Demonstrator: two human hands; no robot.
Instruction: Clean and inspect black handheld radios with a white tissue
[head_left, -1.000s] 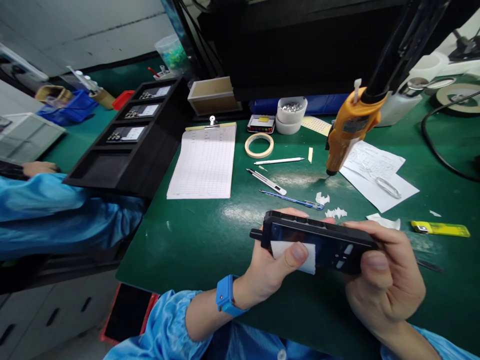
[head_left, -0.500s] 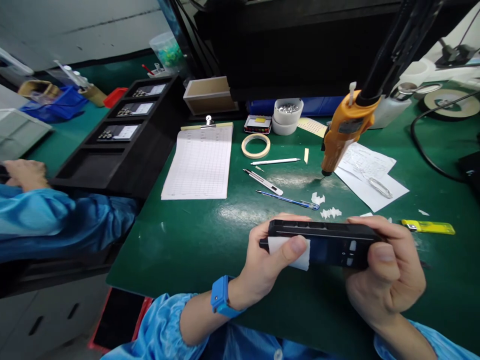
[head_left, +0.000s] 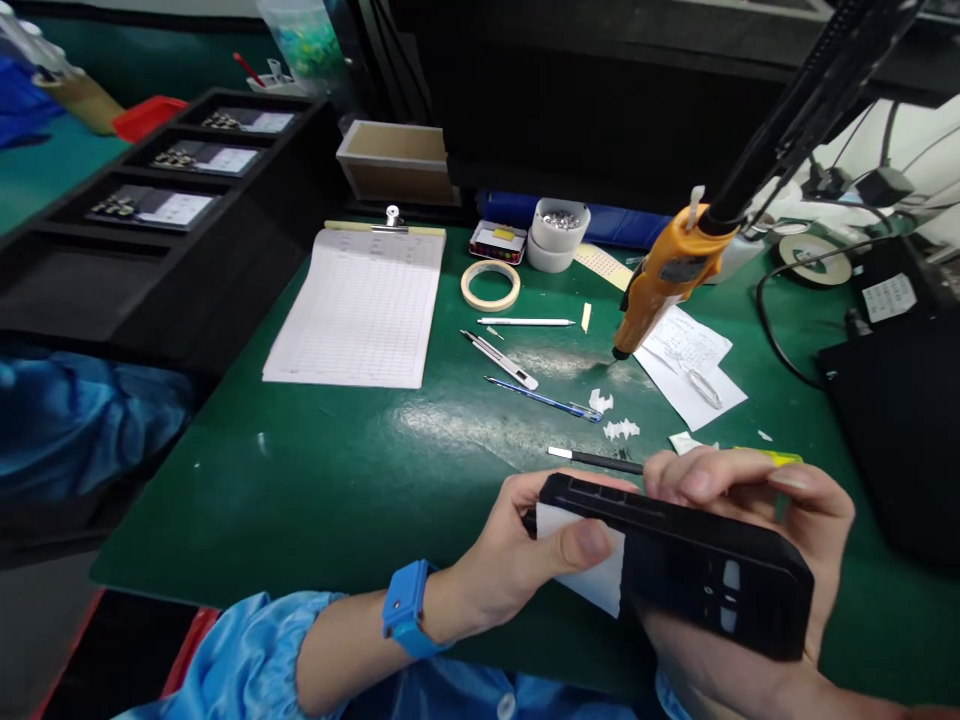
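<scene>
My left hand [head_left: 510, 570] grips the left end of a black handheld device with side buttons [head_left: 697, 570], tilted with its right end lower. My left thumb presses a white paper-like piece [head_left: 600, 575] against its front. My right hand [head_left: 757, 500] is behind and above the device's right part, fingers loosely bent and thumb apart; part of the palm is hidden. Its fingertips are at the right end of a black stick-like tool with a white tip [head_left: 600, 460]. Whether they touch the tool I cannot tell.
An orange electric screwdriver [head_left: 667, 270] hangs over the table. Near it lie papers [head_left: 697, 385], a blue pen [head_left: 547, 400], a craft knife [head_left: 499, 358], a white pen [head_left: 525, 322] and a tape roll [head_left: 466, 290]. A clipboard [head_left: 352, 310] and a black compartment tray [head_left: 187, 240] stand left.
My right hand has let go of the device and moved behind it. The device's right end has dipped. The view has shifted right, and the black stick-like tool has come into sight.
</scene>
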